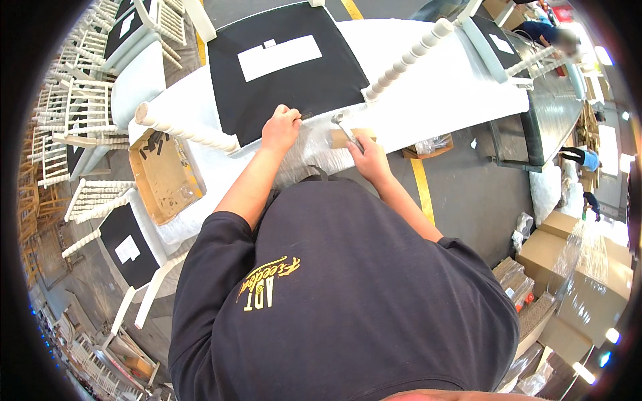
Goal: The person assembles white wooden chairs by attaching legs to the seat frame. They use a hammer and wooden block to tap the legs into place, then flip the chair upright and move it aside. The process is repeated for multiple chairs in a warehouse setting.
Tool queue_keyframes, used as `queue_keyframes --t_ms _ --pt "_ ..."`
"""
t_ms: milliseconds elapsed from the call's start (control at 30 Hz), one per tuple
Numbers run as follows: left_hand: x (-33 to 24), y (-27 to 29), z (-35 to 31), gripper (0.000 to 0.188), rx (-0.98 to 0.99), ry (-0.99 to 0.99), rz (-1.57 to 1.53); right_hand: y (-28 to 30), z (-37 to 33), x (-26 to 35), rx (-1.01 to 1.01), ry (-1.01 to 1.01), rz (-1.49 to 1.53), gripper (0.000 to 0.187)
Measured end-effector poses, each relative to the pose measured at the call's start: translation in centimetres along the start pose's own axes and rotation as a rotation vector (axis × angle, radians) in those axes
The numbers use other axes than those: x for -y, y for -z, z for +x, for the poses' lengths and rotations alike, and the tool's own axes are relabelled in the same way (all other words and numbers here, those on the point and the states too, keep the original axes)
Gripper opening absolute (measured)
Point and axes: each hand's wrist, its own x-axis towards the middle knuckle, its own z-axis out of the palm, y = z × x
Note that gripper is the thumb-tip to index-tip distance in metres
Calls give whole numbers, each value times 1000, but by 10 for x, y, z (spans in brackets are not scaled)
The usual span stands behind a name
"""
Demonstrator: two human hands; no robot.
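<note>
Right hand (370,160) grips a hammer (347,130) mid-frame; left hand (281,129) pinched, can't tell on what. Box (166,186) at left has dark bits (155,144).

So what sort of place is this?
Most likely a furniture factory or chair workshop: white chairs with turned spindles crowd the left, an upturned chair lies on the white-covered worktable, and cardboard boxes stand at the right.

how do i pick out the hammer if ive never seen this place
Find the white-covered table, where an upturned chair shows its black underside. Below the chair's ribbed right leg, the right hand grips the hammer. Its shiny metal head sets it apart from the pale leg above and the tan piece behind it.
</note>
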Motion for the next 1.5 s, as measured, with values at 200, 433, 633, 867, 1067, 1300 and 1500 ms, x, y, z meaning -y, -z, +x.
queue_keyframes --t_ms 200,433,633,867,1067,1300,1500 --pt "-10 -5 -3 10 -19 57 66 -31 21 1 51 59 -156 27" --pt "-9 -6 -4 10 -19 69 63 -53 34 5 29 112 -180 25" --pt "-8 -8 -4 10 -41 56 62 -59 32 3 21 117 -153 25" --pt "-9 -7 -4 7 -42 54 62 -67 42 -3 58 96 -178 24" --pt "-8 -8 -5 10 -48 52 63 -62 33 4 -51 124 -98 24" --pt "-9 -6 -4 9 -30 47 59 -65 37 3 -16 95 -119 23" --pt "-8 -6 -3 9 -19 55 69 -60 33 14 -48 119 -84 24"
